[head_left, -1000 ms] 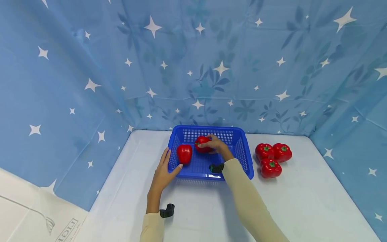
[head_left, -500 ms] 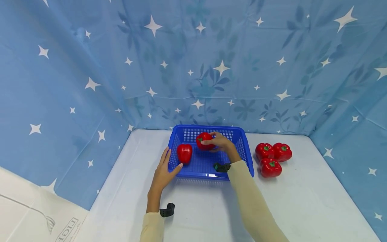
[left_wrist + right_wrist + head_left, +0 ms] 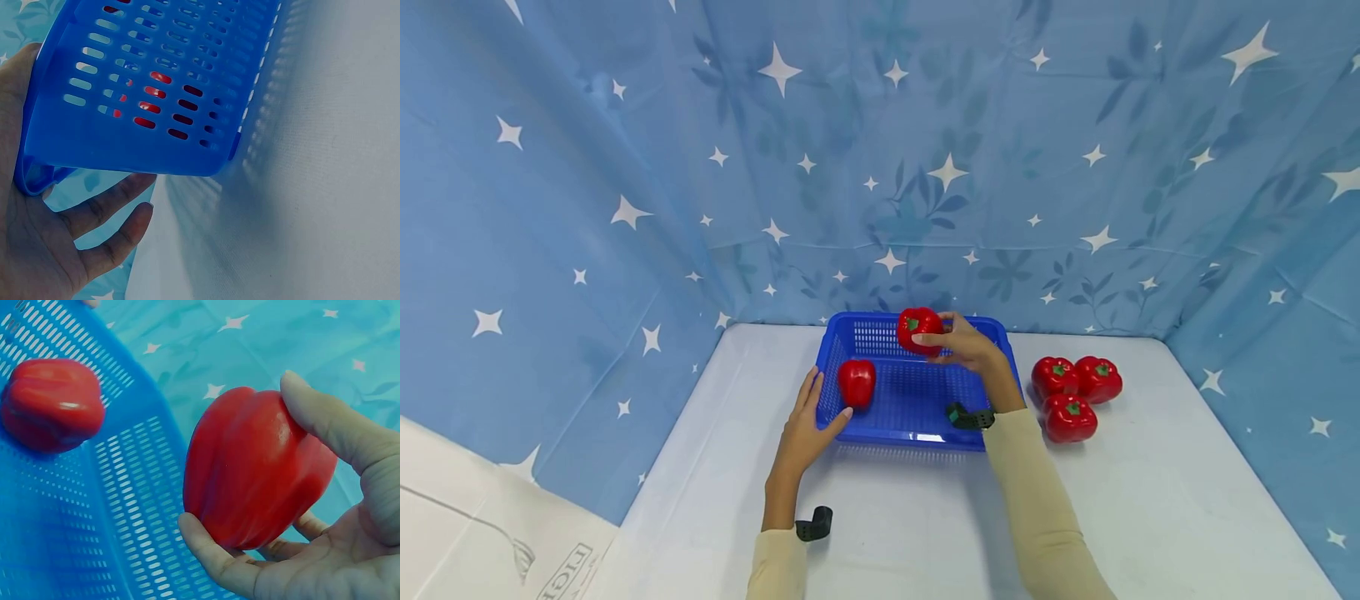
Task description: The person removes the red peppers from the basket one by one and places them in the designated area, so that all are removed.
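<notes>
My right hand grips a red bell pepper, raised over the back part of the blue plastic basket. In the right wrist view, thumb and fingers hold the glossy pepper from opposite sides. A second red bell pepper lies inside the basket at its left. My left hand rests on the basket's front left corner, fingers spread along the left side and thumb at the front rim. Seen from the left wrist, the lower fingers extend below the slotted basket wall.
Several red things stand out: three red bell peppers sit clustered on the white table, right of the basket. Behind the table hangs a blue curtain with white stars.
My right hand has lifted the bell pepper up from the basket floor and moved it back and to the right. The left hand has stayed at the basket's corner.
</notes>
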The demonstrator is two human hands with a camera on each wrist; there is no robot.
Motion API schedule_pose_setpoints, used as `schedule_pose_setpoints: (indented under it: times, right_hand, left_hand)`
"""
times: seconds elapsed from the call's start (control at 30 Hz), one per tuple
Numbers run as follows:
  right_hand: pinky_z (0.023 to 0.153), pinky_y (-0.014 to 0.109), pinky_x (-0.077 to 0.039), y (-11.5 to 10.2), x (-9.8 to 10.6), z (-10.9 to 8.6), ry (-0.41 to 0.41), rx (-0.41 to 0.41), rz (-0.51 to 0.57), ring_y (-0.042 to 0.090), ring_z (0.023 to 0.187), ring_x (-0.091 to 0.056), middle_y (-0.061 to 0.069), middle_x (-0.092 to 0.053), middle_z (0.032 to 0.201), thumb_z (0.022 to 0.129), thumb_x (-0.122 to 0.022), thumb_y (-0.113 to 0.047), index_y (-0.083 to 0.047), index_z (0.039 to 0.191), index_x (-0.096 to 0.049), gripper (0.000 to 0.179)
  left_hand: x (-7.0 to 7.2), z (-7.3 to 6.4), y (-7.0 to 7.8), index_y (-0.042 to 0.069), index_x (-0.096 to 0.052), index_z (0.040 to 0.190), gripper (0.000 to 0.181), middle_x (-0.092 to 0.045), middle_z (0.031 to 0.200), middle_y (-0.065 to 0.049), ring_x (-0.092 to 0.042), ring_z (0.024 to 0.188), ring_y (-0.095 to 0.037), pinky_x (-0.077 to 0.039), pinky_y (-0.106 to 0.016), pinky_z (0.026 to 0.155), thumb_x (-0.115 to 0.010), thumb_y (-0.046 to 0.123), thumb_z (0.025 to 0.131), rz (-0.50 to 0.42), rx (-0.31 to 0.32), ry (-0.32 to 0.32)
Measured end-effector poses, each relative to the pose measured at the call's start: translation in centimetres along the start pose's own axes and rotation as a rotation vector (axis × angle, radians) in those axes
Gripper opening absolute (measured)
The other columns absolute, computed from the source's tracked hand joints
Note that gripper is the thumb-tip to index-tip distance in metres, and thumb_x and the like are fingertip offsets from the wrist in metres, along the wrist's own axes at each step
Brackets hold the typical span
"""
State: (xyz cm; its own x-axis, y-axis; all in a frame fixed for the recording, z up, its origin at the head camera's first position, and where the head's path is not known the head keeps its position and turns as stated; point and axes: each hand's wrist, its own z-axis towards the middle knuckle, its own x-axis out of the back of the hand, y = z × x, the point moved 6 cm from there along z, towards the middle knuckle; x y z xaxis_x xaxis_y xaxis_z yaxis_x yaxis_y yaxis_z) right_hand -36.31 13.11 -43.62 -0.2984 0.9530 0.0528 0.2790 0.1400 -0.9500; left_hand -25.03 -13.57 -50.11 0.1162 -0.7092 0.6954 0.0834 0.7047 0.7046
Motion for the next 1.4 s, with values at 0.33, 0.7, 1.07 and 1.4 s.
schedule_pose_setpoints:
  times: [0.33, 0.7, 1.07, 1.4]
  right_hand:
    - [0.085, 0.046, -0.047, -1.6, 0.8, -1.9, -0.017, 0.145, 0.058, 0.035, 0.118, -0.042, 0.013, -0.028, 0.136, 0.072, -0.076, -0.027, -0.017, 0.137, -0.015, 0.089]
    - [0.080, 0.042, -0.050, -2.4, 2.0, -4.1, -0.037, 0.284, 0.142, 0.035, 0.121, -0.037, 0.013, -0.030, 0.137, 0.078, -0.071, -0.019, -0.016, 0.137, -0.022, 0.076]
    - [0.085, 0.040, -0.048, -1.8, 5.3, -7.7, 0.041, 0.357, 0.197, 0.033, 0.123, -0.035, 0.013, -0.026, 0.139, 0.082, -0.065, -0.010, -0.017, 0.136, -0.019, 0.072]
    - [0.087, 0.047, -0.042, -1.3, 9.2, -11.6, 0.067, 0.548, 0.365, 0.026, 0.125, -0.031, 0.008, -0.022, 0.140, 0.088, -0.051, 0.003, -0.022, 0.141, -0.015, 0.069]
  left_hand:
    - [0.0, -0.1, -0.3, 0.030, -0.013, 0.145, 0.090, -0.001, 0.149, 0.019, -0.015, 0.137, -0.021, -0.026, -0.059, 0.098, -0.048, 0.071, 0.073, -0.005, 0.006, -0.004]
    - [0.0, -0.3, -0.6, 0.028, -0.014, 0.145, 0.090, -0.002, 0.149, 0.019, -0.016, 0.137, -0.022, -0.025, -0.061, 0.097, -0.047, 0.072, 0.074, -0.015, 0.012, -0.006]
    - [0.1, 0.1, -0.3, 0.029, -0.013, 0.145, 0.089, -0.003, 0.149, 0.018, -0.017, 0.136, -0.022, -0.026, -0.060, 0.097, -0.046, 0.072, 0.074, 0.002, -0.015, 0.011]
    - [0.2, 0.0, 0.1, 0.028, -0.014, 0.145, 0.089, -0.002, 0.149, 0.019, -0.017, 0.136, -0.023, -0.022, -0.064, 0.096, -0.048, 0.070, 0.074, -0.007, -0.009, -0.002]
